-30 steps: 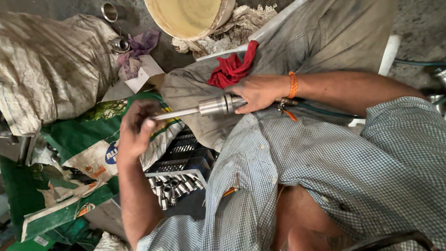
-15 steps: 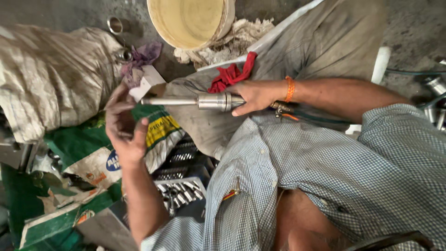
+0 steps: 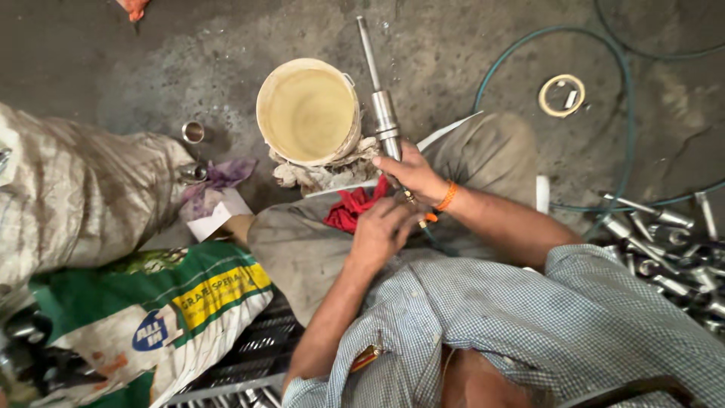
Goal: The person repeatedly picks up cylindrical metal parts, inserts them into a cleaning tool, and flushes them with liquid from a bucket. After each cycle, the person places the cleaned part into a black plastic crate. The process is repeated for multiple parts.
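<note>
Crowded at left by sacks (image 3: 83,196). Left hand (image 3: 385,227) lay loosely curled on lap beside red rag (image 3: 351,208). Bucket (image 3: 308,112) close by; right hand (image 3: 411,172) gripped metal shaft (image 3: 381,102), pointing over bare floor (image 3: 468,53). Metal parts (image 3: 664,249) heaped right.

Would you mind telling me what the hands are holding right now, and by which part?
The right hand grips a long metal shaft at its thicker lower end. The left hand rests just below it; what it holds cannot be told.

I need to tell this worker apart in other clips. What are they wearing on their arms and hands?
Both hands, left hand and right hand, are bare, without gloves. An orange band circles the right wrist. Forearms are uncovered; a blue-and-white checked shirt has its sleeves pulled up.
</note>
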A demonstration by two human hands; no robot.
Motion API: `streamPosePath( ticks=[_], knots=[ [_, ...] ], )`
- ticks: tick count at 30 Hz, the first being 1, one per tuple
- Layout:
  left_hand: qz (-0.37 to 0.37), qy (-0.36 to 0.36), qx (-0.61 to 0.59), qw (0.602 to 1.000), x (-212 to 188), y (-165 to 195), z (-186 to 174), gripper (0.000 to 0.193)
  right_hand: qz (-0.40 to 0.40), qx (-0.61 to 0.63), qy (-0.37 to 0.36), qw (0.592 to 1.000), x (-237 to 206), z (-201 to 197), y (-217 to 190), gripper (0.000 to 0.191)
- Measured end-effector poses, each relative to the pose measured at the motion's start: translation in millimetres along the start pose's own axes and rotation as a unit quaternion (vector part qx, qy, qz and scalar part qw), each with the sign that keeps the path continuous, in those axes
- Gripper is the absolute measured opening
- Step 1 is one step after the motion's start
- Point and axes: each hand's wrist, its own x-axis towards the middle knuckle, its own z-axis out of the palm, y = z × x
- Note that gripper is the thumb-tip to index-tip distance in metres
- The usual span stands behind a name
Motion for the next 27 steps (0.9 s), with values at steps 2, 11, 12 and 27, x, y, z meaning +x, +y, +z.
streamPosePath(
  ticks=[2,11,12,27],
  knots=[
    [-0.013,0.02,-0.053,0.998,2.9,-2.0,-3.5,0.025,-0.012,0.004,0.01,1.0,0.0,-2.8,3.6,0.024],
    [0.035,0.097,-0.016,0.995,3.7,-10.5,7.4,0.03,-0.041,-0.074,0.097,0.992,4.7,-1.5,17.6,0.024],
    [-0.044,0.1,-0.064,0.992,4.8,-18.3,11.2,0.026,-0.046,-0.048,0.096,0.993,2.9,-1.3,17.7,0.024],
    [-0.019,-0.134,-0.556,0.82,56.6,-119.0,66.0,0.057,0.131,0.0,-0.115,0.985,-79.7,-47.7,0.0,0.031]
  ],
)
